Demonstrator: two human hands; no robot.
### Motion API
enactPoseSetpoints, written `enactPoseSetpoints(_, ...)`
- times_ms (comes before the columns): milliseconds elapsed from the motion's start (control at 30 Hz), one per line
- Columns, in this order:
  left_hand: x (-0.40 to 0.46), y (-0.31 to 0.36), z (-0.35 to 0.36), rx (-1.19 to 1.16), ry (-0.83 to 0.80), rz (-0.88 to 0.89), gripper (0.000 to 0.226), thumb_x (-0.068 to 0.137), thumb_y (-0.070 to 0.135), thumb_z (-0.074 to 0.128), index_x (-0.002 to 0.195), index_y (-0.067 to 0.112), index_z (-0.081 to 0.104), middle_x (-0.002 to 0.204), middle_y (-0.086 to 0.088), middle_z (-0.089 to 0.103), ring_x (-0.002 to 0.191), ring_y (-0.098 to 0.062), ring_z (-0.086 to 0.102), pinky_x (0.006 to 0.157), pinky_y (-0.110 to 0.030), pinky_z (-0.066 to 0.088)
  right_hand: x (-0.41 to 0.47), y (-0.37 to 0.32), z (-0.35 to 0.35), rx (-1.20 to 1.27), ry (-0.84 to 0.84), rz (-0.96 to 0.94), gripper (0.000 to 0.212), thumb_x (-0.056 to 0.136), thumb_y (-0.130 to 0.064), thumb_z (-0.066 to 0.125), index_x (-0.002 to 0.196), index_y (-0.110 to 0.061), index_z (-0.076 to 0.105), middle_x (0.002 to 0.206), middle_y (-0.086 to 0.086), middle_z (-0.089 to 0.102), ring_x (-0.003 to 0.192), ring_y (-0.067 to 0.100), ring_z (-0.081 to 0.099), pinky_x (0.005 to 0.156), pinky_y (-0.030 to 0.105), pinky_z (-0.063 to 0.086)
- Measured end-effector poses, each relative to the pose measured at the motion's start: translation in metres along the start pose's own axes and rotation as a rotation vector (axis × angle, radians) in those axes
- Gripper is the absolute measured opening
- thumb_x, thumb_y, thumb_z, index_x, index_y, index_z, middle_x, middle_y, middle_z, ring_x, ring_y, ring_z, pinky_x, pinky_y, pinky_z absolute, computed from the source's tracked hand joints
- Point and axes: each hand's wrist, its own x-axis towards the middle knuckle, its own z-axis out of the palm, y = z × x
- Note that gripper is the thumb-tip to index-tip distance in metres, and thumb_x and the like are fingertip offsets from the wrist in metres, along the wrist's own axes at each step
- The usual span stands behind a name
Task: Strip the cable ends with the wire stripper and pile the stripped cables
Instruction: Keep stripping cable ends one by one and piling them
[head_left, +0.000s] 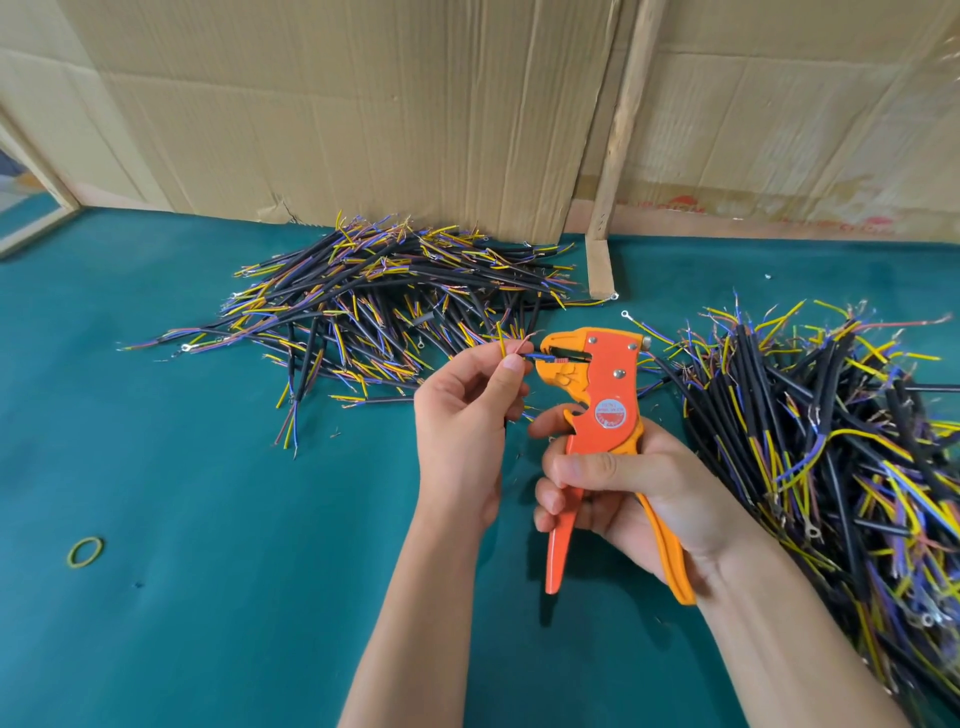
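My right hand (623, 488) grips the handles of an orange wire stripper (597, 395), held upright with its jaws pointing left. My left hand (462, 415) pinches a short black cable (511, 347) whose yellow, pink and blue cores stick out above my fingers. The blue core runs into the stripper's jaws. A pile of cables (374, 301) lies behind my hands on the table. A second, thicker pile of cables (831, 431) lies at the right.
The table is covered in green felt (208, 519). Cardboard sheets (363, 104) stand along the back as a wall, with a wooden strip (618, 130) leaning against them. A yellow rubber band (84, 552) lies at the left. A ring terminal (625, 314) lies loose near the stripper.
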Motion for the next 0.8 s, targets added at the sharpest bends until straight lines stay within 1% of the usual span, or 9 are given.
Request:
enactPoseSetpoints(200,0.0002,0.0006,0.0005,-0.011,-0.009,0.000,0.014,0.087,0.016,0.064,0.087,0.016,0.078,0.067,0.004,0.060,0.062,-0.013,0.046,0.062,-0.022,0.042,0.0009,0.0008,0.0006,-0.001,-0.007,0.013,0.025,0.074,-0.001,0.077,0.099,-0.004,0.073,0.064,0.011,0.050,0.056,0.028,0.053,0.055,0.041,0.051)
enactPoseSetpoints(300,0.0000,0.0004,0.0007,-0.018,-0.015,0.009,0.015,0.087,0.015,0.063,0.088,0.016,0.078,0.070,0.002,0.062,0.063,-0.013,0.046,0.062,-0.022,0.042,0.0010,0.0011,0.0000,0.010,0.013,0.022,0.021,0.077,-0.002,0.073,0.098,-0.004,0.073,0.064,0.010,0.047,0.054,0.026,0.050,0.053,0.039,0.049)
enactPoseSetpoints(433,-0.0003,0.0009,0.0011,-0.032,-0.027,0.009,0.016,0.086,0.015,0.063,0.087,0.016,0.079,0.077,-0.005,0.065,0.064,-0.014,0.046,0.061,-0.023,0.042,0.0003,0.0003,0.0003,0.019,0.025,0.019,0.021,0.077,-0.005,0.074,0.098,-0.005,0.073,0.062,0.008,0.045,0.051,0.024,0.047,0.051,0.037,0.046)
enactPoseSetpoints(567,0.0006,0.0001,0.0005,-0.034,-0.027,0.004,0.016,0.087,0.014,0.063,0.087,0.016,0.079,0.079,-0.003,0.067,0.065,-0.014,0.047,0.061,-0.023,0.042,-0.0001,-0.0012,0.0019,0.009,0.021,0.023,0.019,0.079,-0.005,0.072,0.098,-0.005,0.073,0.061,0.007,0.043,0.048,0.023,0.044,0.049,0.036,0.045)
enactPoseSetpoints(800,0.0003,-0.0009,0.0006,-0.039,-0.045,-0.007,0.015,0.086,0.014,0.065,0.087,0.017,0.080,0.079,-0.007,0.065,0.066,-0.013,0.049,0.060,-0.022,0.043,-0.0009,-0.0020,0.0050,0.011,0.069,0.004,0.017,0.077,-0.003,0.072,0.094,-0.007,0.072,0.056,0.005,0.037,0.043,0.019,0.038,0.045,0.030,0.040)
